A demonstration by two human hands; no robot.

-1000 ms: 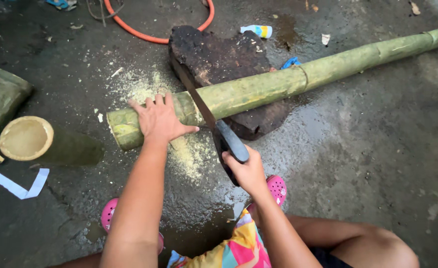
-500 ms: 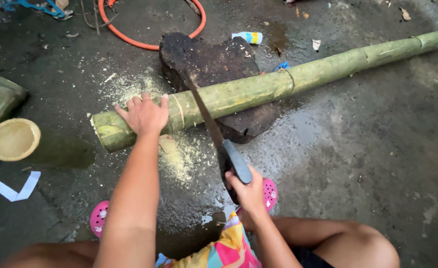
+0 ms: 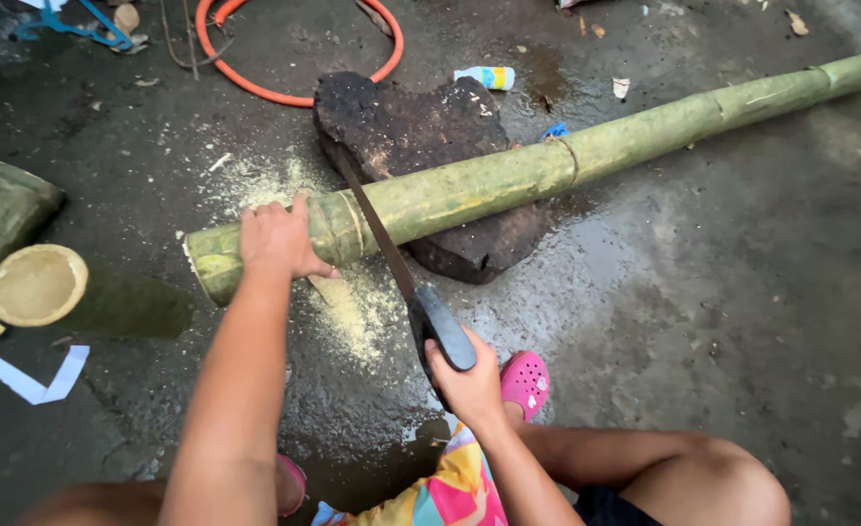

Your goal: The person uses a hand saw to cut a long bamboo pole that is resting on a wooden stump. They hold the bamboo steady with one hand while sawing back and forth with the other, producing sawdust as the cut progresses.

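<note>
Wet concrete floor [image 3: 723, 292]: left hand [image 3: 276, 239] clamped the bamboo pole [image 3: 508, 175], lying eight-to-two o'clock; right hand [image 3: 464, 375] gripped the saw [image 3: 401, 282] crossing it.

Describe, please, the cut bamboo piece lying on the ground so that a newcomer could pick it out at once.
Start from the long green bamboo pole resting across the dark wood block, which the left hand steadies. Look left of that hand, near the frame edge: the short bamboo section lies there. Unlike the pole, it is short and shows a round, pale cut face.

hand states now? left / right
Left hand: closed down on the bamboo pole, pinning it.
Right hand: closed around the saw handle.
</note>
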